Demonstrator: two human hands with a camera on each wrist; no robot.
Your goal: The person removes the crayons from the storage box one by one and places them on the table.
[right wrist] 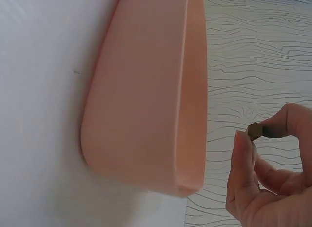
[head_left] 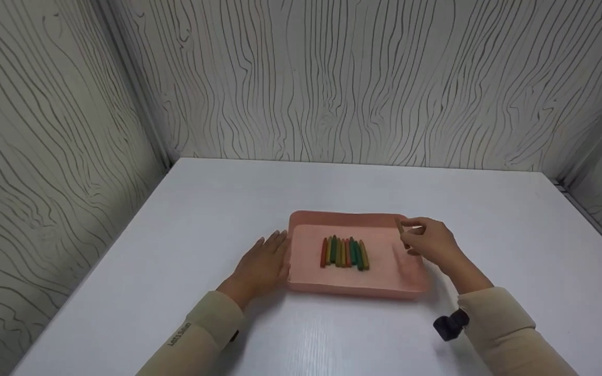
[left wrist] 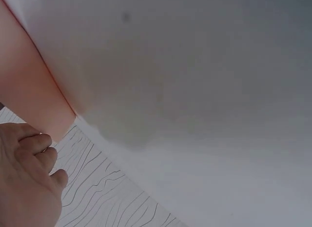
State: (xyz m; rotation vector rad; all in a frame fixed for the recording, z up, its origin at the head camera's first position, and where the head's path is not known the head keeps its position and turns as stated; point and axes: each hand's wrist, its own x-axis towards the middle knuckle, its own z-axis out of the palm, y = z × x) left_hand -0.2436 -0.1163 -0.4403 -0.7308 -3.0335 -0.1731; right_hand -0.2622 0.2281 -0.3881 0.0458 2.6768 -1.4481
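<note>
A pink tray [head_left: 353, 291] lies on the white table. Inside it, several crayons [head_left: 344, 253] in red, green and yellowish tones lie side by side in a row. My right hand [head_left: 429, 240] is above the tray's right side and pinches one brownish crayon [head_left: 400, 226] between thumb and fingers. In the right wrist view, the six-sided end of that crayon [right wrist: 254, 131] shows between the fingertips. My left hand [head_left: 262, 263] touches the tray's left wall with its fingers fairly straight. The left wrist view shows part of the left hand [left wrist: 29, 173] beside the tray's wall [left wrist: 39, 90].
White table [head_left: 217, 198] surface surrounds the tray. Behind it stands a wall panel [head_left: 332, 78] with a wood-grain pattern, and similar panels rise on the left and right. A small black device [head_left: 451, 325] is strapped at the right wrist.
</note>
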